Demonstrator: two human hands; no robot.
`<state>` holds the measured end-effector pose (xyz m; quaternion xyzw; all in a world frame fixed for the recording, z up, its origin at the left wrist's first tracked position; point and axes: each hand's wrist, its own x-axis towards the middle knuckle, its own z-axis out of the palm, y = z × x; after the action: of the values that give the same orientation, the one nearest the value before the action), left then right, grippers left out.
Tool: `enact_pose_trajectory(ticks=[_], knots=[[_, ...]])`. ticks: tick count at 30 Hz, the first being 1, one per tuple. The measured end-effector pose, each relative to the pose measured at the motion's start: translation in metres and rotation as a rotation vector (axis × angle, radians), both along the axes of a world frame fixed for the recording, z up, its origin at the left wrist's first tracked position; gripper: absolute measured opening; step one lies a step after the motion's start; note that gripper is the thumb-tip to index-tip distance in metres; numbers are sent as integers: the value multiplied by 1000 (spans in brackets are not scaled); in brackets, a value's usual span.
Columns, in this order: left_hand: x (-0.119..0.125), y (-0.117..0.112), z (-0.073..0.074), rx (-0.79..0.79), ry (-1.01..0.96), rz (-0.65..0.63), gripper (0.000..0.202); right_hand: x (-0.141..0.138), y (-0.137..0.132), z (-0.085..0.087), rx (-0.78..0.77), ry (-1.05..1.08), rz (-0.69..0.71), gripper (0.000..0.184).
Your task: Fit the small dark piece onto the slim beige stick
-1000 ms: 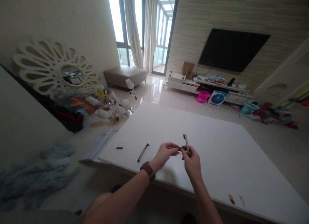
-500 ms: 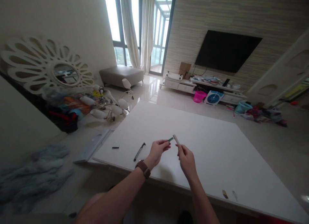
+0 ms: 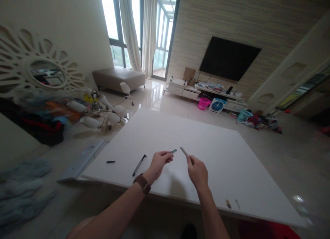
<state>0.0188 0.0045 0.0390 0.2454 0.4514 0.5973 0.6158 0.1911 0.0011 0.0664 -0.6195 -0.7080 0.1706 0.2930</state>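
My left hand (image 3: pixel 160 163), with a brown watch strap on the wrist, pinches a small dark green strip (image 3: pixel 174 151) that juts out to the right. My right hand (image 3: pixel 197 169) is closed around a slim pale grey stick (image 3: pixel 184 151), its tip pointing up and left. A short gap lies between the strip and the stick, both above the white table (image 3: pixel 211 143). Left of my left hand rests a thin black-and-grey rod-like piece (image 3: pixel 139 165). Farther left is a small black bar (image 3: pixel 110 161). I cannot make out the exact kind of these small pieces.
Near the table's front right edge lie a small yellow-and-black piece (image 3: pixel 228 203) and a pale clear piece (image 3: pixel 237 204). A lamp with several white shades (image 3: pixel 90 122) stands on the floor at left. Beyond the table are a pink basket (image 3: pixel 204 103) and a blue-and-white fan (image 3: pixel 217 105).
The strip and the stick have moved apart, with my left hand shifting left. The stick has turned more flatly to the left. The whole view has swung slightly to the right.
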Motion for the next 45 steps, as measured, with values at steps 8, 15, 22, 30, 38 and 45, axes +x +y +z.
enact_pose_trajectory(ticks=[8,15,22,30,38,45], knots=[[-3,0,-3,-26,27,15,12,-6,-2,0,-48,-122,16,38],[1,-1,-5,-43,63,-15,12,0,-4,3,-89,-88,108,38],[1,-2,-5,-44,80,-47,13,6,-5,0,-113,11,173,42],[1,-2,-4,-46,96,-53,15,6,0,-4,-115,80,140,48],[1,-5,0,-33,94,-76,18,5,-2,-4,-64,95,98,45],[1,-3,0,-27,82,-70,21,1,-2,-5,-39,192,47,46]])
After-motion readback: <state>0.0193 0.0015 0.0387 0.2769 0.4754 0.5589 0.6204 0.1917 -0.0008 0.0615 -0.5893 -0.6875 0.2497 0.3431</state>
